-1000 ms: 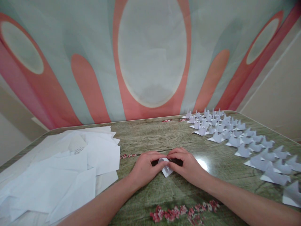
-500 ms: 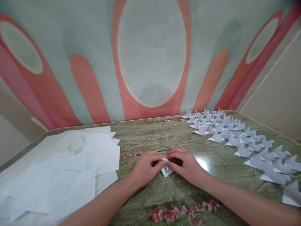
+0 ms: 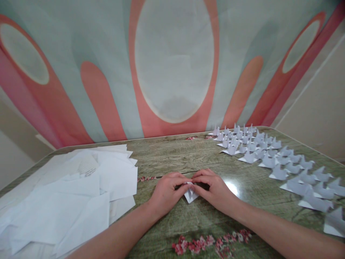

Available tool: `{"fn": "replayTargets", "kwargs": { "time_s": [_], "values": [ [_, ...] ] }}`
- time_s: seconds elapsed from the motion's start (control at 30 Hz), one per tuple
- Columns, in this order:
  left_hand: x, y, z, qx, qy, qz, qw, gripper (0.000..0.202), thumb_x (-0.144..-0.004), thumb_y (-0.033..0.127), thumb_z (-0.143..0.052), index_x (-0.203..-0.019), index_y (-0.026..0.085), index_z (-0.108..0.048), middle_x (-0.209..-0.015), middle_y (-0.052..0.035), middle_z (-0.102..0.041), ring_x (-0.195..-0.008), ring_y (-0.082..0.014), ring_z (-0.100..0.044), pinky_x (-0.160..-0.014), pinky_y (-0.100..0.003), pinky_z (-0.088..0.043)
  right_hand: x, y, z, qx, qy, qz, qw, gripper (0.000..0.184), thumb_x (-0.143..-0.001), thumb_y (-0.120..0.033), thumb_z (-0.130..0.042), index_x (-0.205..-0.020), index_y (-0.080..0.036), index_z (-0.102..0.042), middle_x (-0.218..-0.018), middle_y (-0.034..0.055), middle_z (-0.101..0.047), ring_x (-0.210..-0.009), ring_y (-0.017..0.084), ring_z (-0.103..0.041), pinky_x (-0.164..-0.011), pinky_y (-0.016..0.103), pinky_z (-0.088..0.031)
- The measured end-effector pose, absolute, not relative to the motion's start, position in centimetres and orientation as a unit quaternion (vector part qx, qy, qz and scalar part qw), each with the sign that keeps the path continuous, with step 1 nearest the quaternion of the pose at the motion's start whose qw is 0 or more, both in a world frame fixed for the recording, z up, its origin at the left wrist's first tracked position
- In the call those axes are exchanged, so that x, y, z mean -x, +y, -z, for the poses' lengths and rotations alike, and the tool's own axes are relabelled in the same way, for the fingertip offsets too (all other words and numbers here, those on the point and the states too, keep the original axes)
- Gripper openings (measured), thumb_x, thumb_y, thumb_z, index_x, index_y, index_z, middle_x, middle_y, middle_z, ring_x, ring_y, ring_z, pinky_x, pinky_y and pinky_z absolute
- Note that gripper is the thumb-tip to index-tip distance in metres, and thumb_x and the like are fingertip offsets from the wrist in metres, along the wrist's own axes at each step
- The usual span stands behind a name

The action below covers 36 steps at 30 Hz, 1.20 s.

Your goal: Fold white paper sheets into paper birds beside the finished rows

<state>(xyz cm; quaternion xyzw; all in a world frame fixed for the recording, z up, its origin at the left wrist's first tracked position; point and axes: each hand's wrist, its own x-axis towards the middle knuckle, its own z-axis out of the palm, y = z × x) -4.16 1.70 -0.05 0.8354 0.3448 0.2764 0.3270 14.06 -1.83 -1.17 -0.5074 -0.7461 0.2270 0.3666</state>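
Note:
A small folded piece of white paper (image 3: 190,196) lies on the table between my hands, its pointed end toward me. My left hand (image 3: 169,189) pinches its left upper side, with the thumb on top of it. From the other side my right hand (image 3: 209,184) grips it too, thumb on the paper and fingers curled round its far edge. The fingertips of both hands meet over the paper and hide its upper part.
Loose sheets of white paper (image 3: 59,208) are piled on the table's left. Rows of folded paper birds (image 3: 279,172) stand along the right. The wood-patterned table (image 3: 167,154) bears printed pink flowers, and a patterned backdrop (image 3: 175,64) rises behind its far edge.
My left thumb has shifted very slightly on the folded paper. Otherwise both hands and the paper stay in the same place.

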Motion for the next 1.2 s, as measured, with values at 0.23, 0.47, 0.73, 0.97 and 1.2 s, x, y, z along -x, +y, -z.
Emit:
{"fn": "replayTargets", "kwargs": {
  "time_s": [0.23,0.47,0.73,0.97,1.2],
  "values": [
    [4.04,1.34,-0.28,-0.857,0.363,-0.24,0.277,0.025,-0.072,0.034,-0.067,-0.094,0.023,-0.066,-0.088,-0.0012,-0.064,-0.083,-0.0173,-0.057,-0.076,-0.027,-0.043,-13.96,-1.85,1.21,0.514,-0.744,-0.221,0.367,0.009,-0.079,-0.02,-0.061,-0.081,-0.022,-0.07,-0.085,0.0021,-0.064,-0.083,0.017,-0.055,-0.078,0.031,-0.04],
    [3.97,1.31,-0.27,-0.861,0.368,-0.231,0.264,0.022,-0.072,0.028,-0.065,-0.094,0.022,-0.065,-0.089,-0.0017,-0.063,-0.084,-0.0177,-0.056,-0.077,-0.027,-0.042,-14.05,-1.94,1.19,0.51,-0.748,-0.223,0.361,0.011,-0.08,-0.021,-0.06,-0.082,-0.022,-0.07,-0.085,0.0027,-0.064,-0.083,0.017,-0.055,-0.077,0.032,-0.041],
    [3.93,1.36,-0.14,-0.861,0.362,-0.238,0.266,0.019,-0.073,0.028,-0.064,-0.091,0.022,-0.066,-0.089,-0.0022,-0.063,-0.083,-0.0167,-0.056,-0.076,-0.026,-0.044,-14.24,-2.05,1.31,0.505,-0.76,-0.211,0.35,0.015,-0.079,-0.017,-0.058,-0.086,-0.023,-0.07,-0.087,0.0031,-0.064,-0.085,0.018,-0.054,-0.078,0.033,-0.042],
    [4.0,1.22,0.05,-0.875,0.354,-0.236,0.231,0.017,-0.076,0.029,-0.063,-0.091,0.021,-0.066,-0.09,-0.0023,-0.065,-0.084,-0.0175,-0.057,-0.076,-0.027,-0.044,-14.26,-2.06,1.7,0.496,-0.768,-0.191,0.358,0.015,-0.077,-0.015,-0.059,-0.086,-0.022,-0.069,-0.087,0.0043,-0.064,-0.085,0.019,-0.054,-0.076,0.034,-0.044],
    [4.01,0.8,0.04,-0.9,0.328,-0.241,0.158,0.018,-0.081,0.034,-0.059,-0.094,0.023,-0.064,-0.091,0.0001,-0.068,-0.083,-0.0156,-0.06,-0.075,-0.026,-0.044,-14.37,-2.05,1.93,0.495,-0.767,-0.188,0.362,0.016,-0.076,-0.012,-0.06,-0.086,-0.021,-0.069,-0.087,0.0041,-0.064,-0.085,0.018,-0.054,-0.076,0.034,-0.044]
  ]
}}
